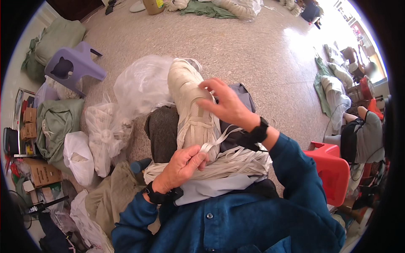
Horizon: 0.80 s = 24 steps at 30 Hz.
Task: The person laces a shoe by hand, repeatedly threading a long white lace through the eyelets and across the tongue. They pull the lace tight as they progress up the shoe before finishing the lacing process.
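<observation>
Across my lap lies a long stack of nested cream shoe uppers (184,82), the nearest one showing mesh and partly threaded laces. My left hand (179,166) is closed at the near end of this upper, pinching a flat white shoelace (225,134) between thumb and fingers. Loops of the lace stand up beside the thumb. Over the stack's right side hovers my right hand (230,103), its fingers spread and curved with nothing visible in them. Whether its fingertips touch the upper I cannot tell. Beneath both hands, a thick bundle of pale laces (249,162) rests on grey cloth (219,189).
A clear plastic bag (141,82) lies beyond my knees. Tied bags (103,135) and a purple stool (76,65) stand at left. A red stool (327,168) is close on my right. Another person's leg (363,139) and more sacks (335,92) appear farther right.
</observation>
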### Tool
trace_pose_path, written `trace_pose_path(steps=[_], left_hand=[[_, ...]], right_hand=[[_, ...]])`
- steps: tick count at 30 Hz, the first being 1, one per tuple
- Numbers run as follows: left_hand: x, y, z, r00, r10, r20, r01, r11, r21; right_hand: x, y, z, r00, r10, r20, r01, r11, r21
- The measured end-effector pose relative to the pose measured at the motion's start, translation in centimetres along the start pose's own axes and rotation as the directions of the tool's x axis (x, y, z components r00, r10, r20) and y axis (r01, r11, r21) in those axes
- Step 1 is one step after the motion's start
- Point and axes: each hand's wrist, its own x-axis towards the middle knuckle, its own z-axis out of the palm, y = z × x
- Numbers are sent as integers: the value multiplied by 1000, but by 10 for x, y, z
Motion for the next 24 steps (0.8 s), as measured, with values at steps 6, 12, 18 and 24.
trace_pose_path(steps=[6, 12, 18, 24], left_hand=[[-23, 35, -4, 870, -271, 413, 464, 734, -496], [-45, 24, 5, 844, -22, 536, 458, 550, -698], [-44, 35, -2, 793, -176, 583, 513, 709, -483], [-42, 80, 8, 908, 141, 395, -160, 987, 14]], right_hand=[[18, 6, 31, 994, 103, -22, -106, 972, -210], [21, 14, 36, 998, 61, 2, -60, 985, -163], [21, 18, 35, 1000, 22, 19, -18, 983, -185], [9, 13, 18, 997, 59, -52, -63, 996, -67]])
